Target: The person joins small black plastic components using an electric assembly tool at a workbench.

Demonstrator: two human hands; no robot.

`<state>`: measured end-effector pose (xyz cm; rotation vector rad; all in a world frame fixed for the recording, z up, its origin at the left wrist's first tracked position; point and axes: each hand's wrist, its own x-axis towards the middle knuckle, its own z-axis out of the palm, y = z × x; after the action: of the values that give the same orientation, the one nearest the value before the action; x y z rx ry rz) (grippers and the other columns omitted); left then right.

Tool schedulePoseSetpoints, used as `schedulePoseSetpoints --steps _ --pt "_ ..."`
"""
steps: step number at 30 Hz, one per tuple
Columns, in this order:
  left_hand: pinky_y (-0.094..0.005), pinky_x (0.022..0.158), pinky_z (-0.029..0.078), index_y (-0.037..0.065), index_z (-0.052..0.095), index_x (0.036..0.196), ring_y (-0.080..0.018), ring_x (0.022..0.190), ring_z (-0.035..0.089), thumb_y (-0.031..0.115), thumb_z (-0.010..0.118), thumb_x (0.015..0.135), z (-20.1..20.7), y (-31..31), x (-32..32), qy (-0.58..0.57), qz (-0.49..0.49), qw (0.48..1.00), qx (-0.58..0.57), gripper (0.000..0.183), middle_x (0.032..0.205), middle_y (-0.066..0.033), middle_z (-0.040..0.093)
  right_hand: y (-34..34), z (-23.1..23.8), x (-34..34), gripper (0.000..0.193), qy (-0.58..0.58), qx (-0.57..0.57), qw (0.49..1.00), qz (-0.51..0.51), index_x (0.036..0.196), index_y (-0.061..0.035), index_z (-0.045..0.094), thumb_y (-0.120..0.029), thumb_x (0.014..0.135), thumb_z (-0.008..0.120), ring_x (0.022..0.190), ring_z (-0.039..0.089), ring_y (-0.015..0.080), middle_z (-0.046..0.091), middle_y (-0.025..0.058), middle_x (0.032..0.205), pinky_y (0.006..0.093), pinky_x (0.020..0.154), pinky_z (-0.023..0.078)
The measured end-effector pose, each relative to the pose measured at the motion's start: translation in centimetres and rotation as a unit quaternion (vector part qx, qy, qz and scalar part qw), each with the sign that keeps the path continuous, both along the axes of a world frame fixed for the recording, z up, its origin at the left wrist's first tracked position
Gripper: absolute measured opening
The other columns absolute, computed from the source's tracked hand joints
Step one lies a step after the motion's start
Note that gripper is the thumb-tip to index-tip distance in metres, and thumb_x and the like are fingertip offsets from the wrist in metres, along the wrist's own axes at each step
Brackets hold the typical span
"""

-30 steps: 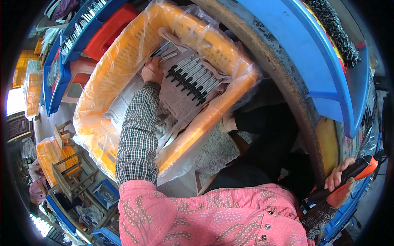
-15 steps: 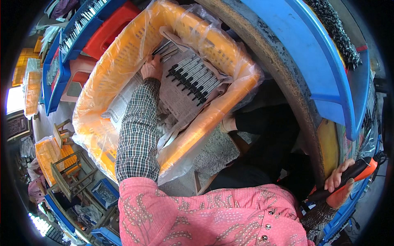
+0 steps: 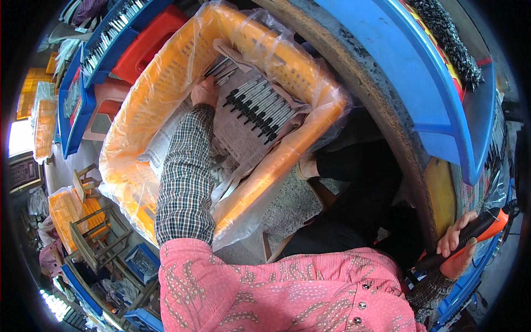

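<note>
Several rods (image 3: 225, 73) lay by the curled left hand (image 3: 204, 92), hold unclear; the right hand (image 3: 453, 239) clasped a tool (image 3: 482, 224), seemingly steadying it.

The left hand (image 3: 205, 93) reaches through the open top of a crate (image 3: 296, 58), whose high walls, draped in film (image 3: 232, 235), bar a sideways approach. Newspaper (image 3: 232, 130) offers room between the sleeve (image 3: 185, 171) and a row of rods (image 3: 260, 105); loose rods (image 3: 224, 72) crowd the space ahead; a bench (image 3: 368, 77) flanks the crate's right.
</note>
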<state>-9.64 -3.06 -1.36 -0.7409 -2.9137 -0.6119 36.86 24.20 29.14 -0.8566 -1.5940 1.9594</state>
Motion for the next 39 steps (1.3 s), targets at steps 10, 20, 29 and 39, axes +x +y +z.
schedulePoseSetpoints --steps 10,20,29,39 --pt "-0.0437 0.066 0.048 0.004 0.060 0.080 -0.0364 0.079 0.059 0.010 0.054 0.075 -0.3 0.1 0.1 0.060 -0.003 0.995 -0.080 0.010 0.084 -0.0193 0.058 0.2 -0.2 0.2 0.047 0.004 -0.008 1.000 0.004 0.094 -0.0047 0.034 -0.037 0.079 0.064 0.037 0.042 0.0089 0.042 0.0004 0.055 0.0222 0.035 0.041" --pt "-0.0407 0.071 0.046 0.008 0.063 0.087 -0.0316 0.082 0.058 0.017 0.058 0.077 0.4 2.1 2.2 -0.054 -0.026 0.997 -0.042 0.014 0.086 -0.0120 0.061 -0.1 0.1 -0.1 0.046 0.008 -0.001 1.000 -0.007 0.093 -0.0043 0.034 -0.035 0.079 0.065 0.037 0.042 0.0088 0.042 0.0003 0.055 0.0216 0.035 0.041" --pt "-0.0400 0.071 0.047 0.013 0.063 0.093 -0.0305 0.081 0.059 0.015 0.060 0.076 1.1 1.7 2.7 -0.057 -0.024 0.998 0.001 0.017 0.086 -0.0109 0.060 -0.2 0.1 -0.2 0.047 0.004 0.006 1.000 -0.005 0.092 -0.0048 0.034 -0.036 0.078 0.065 0.037 0.042 0.0084 0.042 -0.0001 0.055 0.0214 0.035 0.041" --pt "-0.0380 0.068 0.047 0.012 0.065 0.088 -0.0302 0.077 0.059 0.013 0.059 0.077 0.3 1.2 2.7 -0.016 -0.048 0.999 0.018 0.013 0.084 -0.0117 0.060 -0.1 0.0 -0.1 0.048 0.003 0.002 1.000 -0.003 0.093 -0.0047 0.034 -0.037 0.078 0.065 0.037 0.041 0.0081 0.041 -0.0004 0.055 0.0208 0.035 0.040"
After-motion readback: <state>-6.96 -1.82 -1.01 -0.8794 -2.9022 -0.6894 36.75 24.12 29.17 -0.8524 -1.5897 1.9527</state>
